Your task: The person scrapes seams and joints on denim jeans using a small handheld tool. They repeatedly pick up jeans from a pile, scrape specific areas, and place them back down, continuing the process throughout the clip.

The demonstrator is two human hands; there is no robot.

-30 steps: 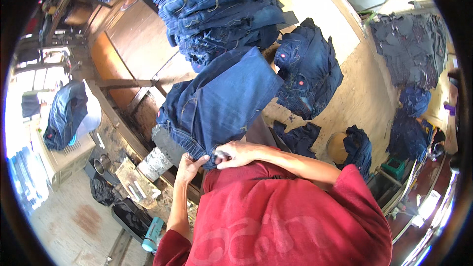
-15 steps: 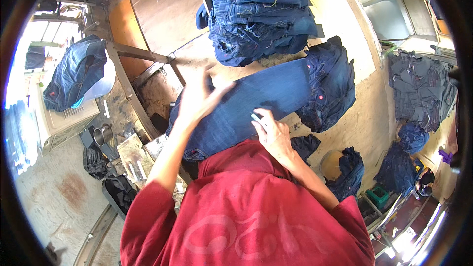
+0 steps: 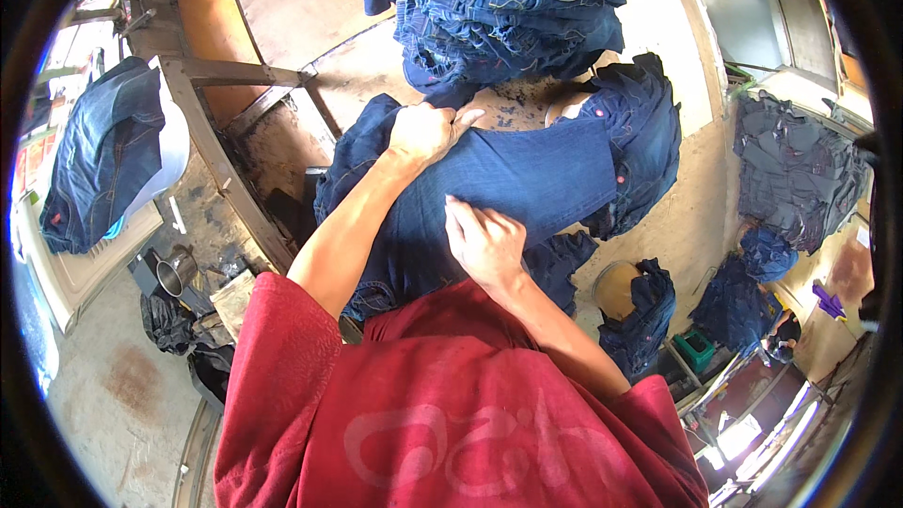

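A pair of blue jeans (image 3: 546, 165) lies across in front of me, its near edge against my red shirt. My left hand (image 3: 428, 134) is closed on the far edge of the jeans, its thumb pointing right. Closer to me, my right hand (image 3: 486, 240) rests over the middle of the denim with its fingertips pressed together. Whatever sits in that pinch is hidden. Beyond the jeans rises a tall stack of folded jeans (image 3: 513, 14) with loose threads. A darker bundle of denim (image 3: 642, 146) lies under and beside the right end of the pair.
On the left, more jeans (image 3: 103, 155) hang over a cream-coloured box near a metal mug (image 3: 177, 273). A wooden frame (image 3: 230, 160) runs between them and me. Dark grey garments (image 3: 795, 169) are heaped at the right, with a green container (image 3: 694, 350) lower down.
My left hand has come down onto the far edge of the jeans and closed. My right hand has shifted left; the small pale item seen in its fingers is now out of sight.
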